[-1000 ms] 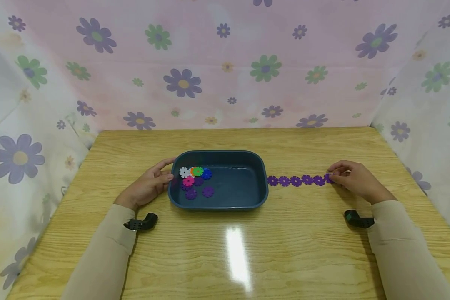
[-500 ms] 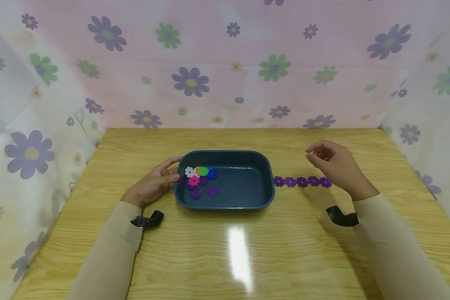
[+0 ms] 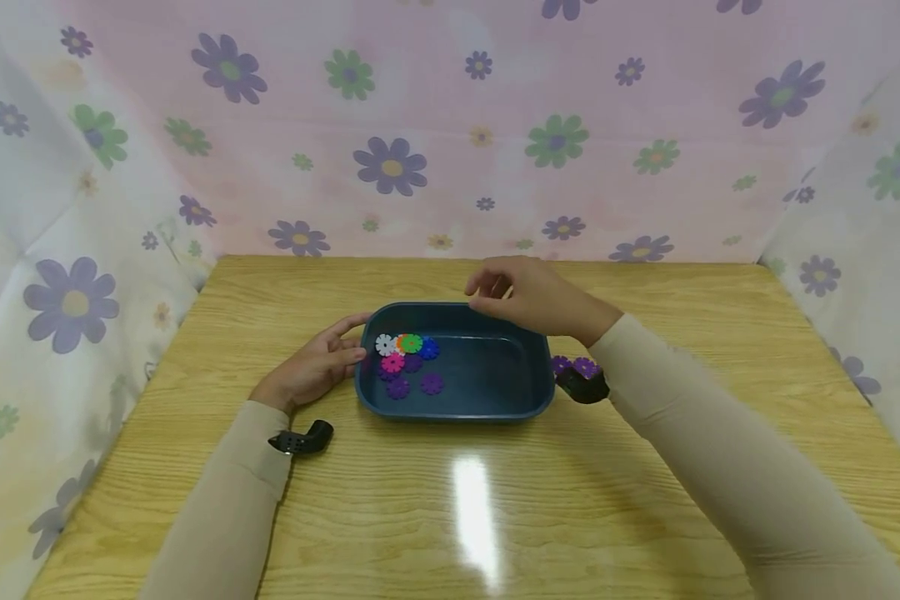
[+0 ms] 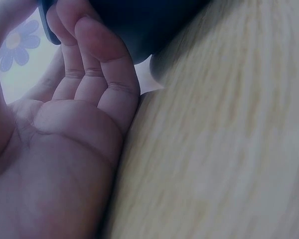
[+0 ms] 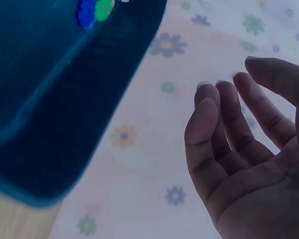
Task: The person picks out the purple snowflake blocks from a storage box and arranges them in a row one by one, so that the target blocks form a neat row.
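Observation:
A dark blue plastic tub stands on the table, with several flower-shaped plastic discs inside at its left: white, green, blue, pink and purple. My left hand holds the tub's left end, thumb at the rim; its fingers curl against the tub's wall in the left wrist view. Above the tub's far right rim hovers my right hand, fingers loosely bent, with nothing between them. Purple discs lie right of the tub, partly hidden by the right wrist camera.
The wood-grain table carries a bright light reflection in front of the tub. A flowered cloth hangs behind and at both sides. Black cameras sit on both wrists.
My right hand let go of the last purple disc in the row, rose, and swung left over the tub's far rim. The left hand kept its place at the tub.

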